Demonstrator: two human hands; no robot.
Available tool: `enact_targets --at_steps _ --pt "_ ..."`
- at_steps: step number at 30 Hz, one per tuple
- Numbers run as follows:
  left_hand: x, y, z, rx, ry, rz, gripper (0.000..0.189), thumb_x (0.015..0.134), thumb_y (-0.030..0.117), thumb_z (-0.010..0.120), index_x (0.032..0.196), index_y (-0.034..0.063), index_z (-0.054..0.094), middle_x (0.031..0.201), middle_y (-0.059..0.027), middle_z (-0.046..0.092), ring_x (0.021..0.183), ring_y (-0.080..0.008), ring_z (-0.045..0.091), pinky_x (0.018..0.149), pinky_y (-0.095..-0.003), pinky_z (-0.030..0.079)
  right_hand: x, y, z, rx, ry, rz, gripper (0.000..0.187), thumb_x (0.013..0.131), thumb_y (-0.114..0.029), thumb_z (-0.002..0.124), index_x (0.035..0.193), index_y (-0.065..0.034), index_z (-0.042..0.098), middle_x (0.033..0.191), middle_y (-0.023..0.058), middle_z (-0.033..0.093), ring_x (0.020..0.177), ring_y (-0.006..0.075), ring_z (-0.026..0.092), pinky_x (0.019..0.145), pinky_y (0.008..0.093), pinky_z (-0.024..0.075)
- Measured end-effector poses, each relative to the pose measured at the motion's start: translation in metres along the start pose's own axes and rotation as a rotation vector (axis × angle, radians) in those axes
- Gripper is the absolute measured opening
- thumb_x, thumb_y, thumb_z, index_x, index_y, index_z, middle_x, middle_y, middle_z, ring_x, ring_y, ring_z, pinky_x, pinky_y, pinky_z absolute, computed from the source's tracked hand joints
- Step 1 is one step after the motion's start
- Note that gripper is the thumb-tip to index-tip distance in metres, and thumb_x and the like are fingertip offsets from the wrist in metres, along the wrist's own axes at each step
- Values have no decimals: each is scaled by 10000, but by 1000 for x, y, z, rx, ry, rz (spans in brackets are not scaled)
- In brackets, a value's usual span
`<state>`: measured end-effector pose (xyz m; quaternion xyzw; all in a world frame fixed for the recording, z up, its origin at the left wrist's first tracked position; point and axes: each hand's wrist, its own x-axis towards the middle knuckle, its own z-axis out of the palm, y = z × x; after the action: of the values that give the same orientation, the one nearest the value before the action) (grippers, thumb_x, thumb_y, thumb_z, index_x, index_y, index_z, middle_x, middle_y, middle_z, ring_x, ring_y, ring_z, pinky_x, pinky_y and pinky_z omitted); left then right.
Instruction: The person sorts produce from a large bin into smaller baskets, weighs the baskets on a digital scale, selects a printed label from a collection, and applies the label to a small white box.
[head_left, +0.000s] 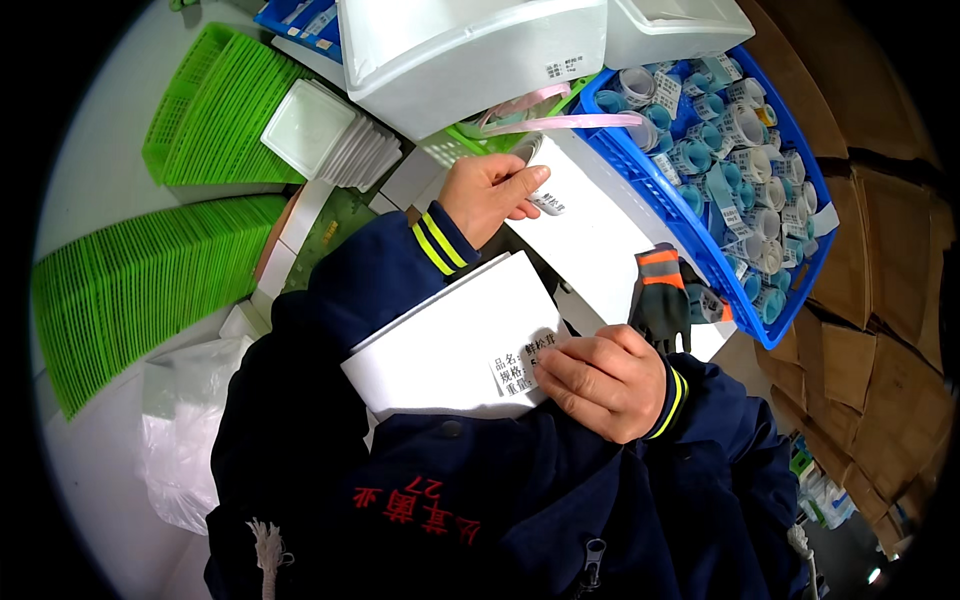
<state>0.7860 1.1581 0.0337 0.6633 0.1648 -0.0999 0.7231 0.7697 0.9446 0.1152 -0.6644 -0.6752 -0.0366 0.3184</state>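
Against the front of my dark jacket rests a white foam box (450, 345). A printed white label (514, 371) lies on its side near the right end. With the fingertips of my right hand (604, 382) I hold the label's right part against the box, covering some of its print. My left hand (491, 195), above the box, grips a roll of printed labels (551, 201) between thumb and fingers. Part of that roll is hidden by the hand. A black work glove with orange bands (660, 296) lies beyond my right hand.
A blue plastic crate (780, 330) full of label rolls stands at the right. Large white foam boxes (480, 71) are at the top. Nested green baskets (150, 277) and stacked white trays (311, 131) line the left. Flattened cardboard (892, 292) leans at far right.
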Motion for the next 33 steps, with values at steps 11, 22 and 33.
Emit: enact_targets --at_steps 11,22,33 --pt "4 0 7 -6 -16 -19 296 863 255 566 829 -37 601 741 -73 609 654 -112 614 575 -186 471 -8 8 -3 123 -22 16 208 687 -83 627 852 42 622 923 144 600 822 249 577 695 314 451" --pt "7 4 21 -45 -65 -74 315 872 259 549 892 -53 588 792 -104 616 677 -136 627 583 -190 477 -27 16 -12 133 -134 192 271 754 -117 624 1001 -9 605 1112 108 574 1081 252 529 897 350 403" --pt "11 5 51 -133 -193 -70 254 880 197 538 852 -52 579 774 -103 618 704 -149 636 626 -214 498 -65 72 47 1028 719 1138 183 789 -80 653 951 0 627 826 8 572 735 60 511 670 201 408"
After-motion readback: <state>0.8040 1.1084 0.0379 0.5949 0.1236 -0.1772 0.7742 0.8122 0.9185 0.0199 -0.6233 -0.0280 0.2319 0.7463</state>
